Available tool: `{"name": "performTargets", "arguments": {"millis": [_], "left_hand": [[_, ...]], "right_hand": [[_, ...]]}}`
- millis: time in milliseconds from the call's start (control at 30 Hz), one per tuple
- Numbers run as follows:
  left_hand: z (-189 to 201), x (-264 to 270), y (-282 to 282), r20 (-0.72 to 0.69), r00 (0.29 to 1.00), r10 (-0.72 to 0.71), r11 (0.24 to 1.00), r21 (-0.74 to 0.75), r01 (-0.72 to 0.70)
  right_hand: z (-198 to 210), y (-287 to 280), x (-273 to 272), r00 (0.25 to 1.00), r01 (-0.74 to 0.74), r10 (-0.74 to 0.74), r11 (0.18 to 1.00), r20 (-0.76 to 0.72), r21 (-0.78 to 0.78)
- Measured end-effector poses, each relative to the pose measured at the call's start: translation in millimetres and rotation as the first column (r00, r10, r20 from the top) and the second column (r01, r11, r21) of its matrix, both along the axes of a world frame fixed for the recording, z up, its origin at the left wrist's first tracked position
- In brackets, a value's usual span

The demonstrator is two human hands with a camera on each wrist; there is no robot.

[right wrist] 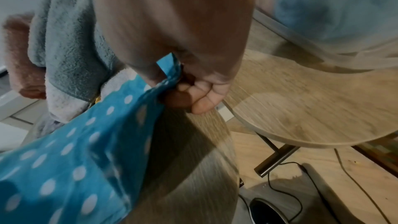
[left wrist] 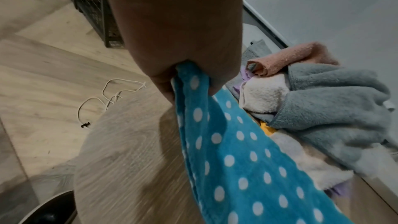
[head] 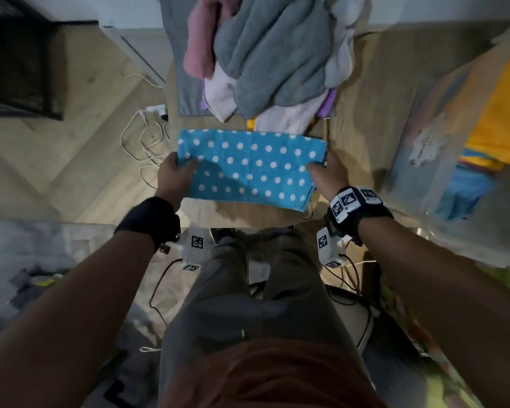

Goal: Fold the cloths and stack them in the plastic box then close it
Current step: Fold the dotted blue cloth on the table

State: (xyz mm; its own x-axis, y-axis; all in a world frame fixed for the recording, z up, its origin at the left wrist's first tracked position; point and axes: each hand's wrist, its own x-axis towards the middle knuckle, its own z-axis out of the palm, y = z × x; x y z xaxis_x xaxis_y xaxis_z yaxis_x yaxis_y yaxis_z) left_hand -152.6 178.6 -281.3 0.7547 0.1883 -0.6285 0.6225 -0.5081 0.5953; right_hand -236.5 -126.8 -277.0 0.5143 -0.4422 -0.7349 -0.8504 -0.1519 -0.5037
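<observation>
The blue polka-dot cloth (head: 252, 169) is stretched between both hands above the near part of the round wooden table (head: 256, 217), its long edges running left to right. Its far edge lies just beside the pile of unfolded cloths (head: 273, 54) heaped on the far part of the table; its near edge stops short of the table's rim, leaving a bare strip of wood toward the person. To the right, a second wooden surface (right wrist: 312, 105) carries the clear plastic box (head: 454, 136), well apart from the cloth.

The left hand (head: 175, 175) grips the cloth's left end, fingers curled over the top. The right hand (head: 327, 173) holds the right end the same way.

The left wrist view shows the cloth (left wrist: 226, 151) bunched and pinched between thumb and fingers of the left hand (left wrist: 183, 31), with doubled layers at its edge, so it seems already folded once. The right wrist view shows the fingers (right wrist: 200, 94) of the right hand (right wrist: 172, 23) curled tight into the palm around a gathered corner of the cloth (right wrist: 75, 159); that picture is blurred. Only the head view shows the box holding yellow and blue fabric.
</observation>
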Motion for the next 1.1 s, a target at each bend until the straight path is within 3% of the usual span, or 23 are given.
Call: {"name": "performTargets", "arguments": {"millis": [133,233,300,400,500,700,900,1100], "left_hand": [[6,-6,4,-0.01,0.999,-0.039,0.999,0.017,0.039],[4,-7,2,-0.018,0.994,-0.107,0.991,0.073,0.108],[3,-6,-2,0.006,0.996,-0.091,0.993,0.081,0.09],[5,-8,-11,0.059,0.994,-0.095,0.992,0.092,0.089],[8,-10,-16,0.119,0.979,-0.166,0.98,0.13,0.15],[19,-22,-15,0.183,0.956,-0.23,0.97,0.126,0.21],[32,-30,-40,0.277,0.885,-0.374,0.927,0.15,0.345],[13,-38,-98,0.172,0.849,-0.5,0.866,0.087,0.493]], "right_hand": [[4,1,-2,1.0,-0.023,0.022,0.991,-0.008,-0.133],[5,9,0,0.982,-0.162,0.185,0.924,0.032,-0.346],[6,19,4,0.948,-0.273,0.308,0.916,0.078,-0.294],[7,39,7,0.876,-0.472,0.476,0.879,0.081,-0.062],[5,53,12,0.84,-0.541,0.541,0.841,0.042,-0.012],[7,56,14,0.841,-0.541,0.541,0.841,0.009,0.002],[6,42,1,0.906,-0.423,0.422,0.906,0.042,0.013],[8,27,-10,0.932,-0.362,0.36,0.931,0.052,0.042]]}}
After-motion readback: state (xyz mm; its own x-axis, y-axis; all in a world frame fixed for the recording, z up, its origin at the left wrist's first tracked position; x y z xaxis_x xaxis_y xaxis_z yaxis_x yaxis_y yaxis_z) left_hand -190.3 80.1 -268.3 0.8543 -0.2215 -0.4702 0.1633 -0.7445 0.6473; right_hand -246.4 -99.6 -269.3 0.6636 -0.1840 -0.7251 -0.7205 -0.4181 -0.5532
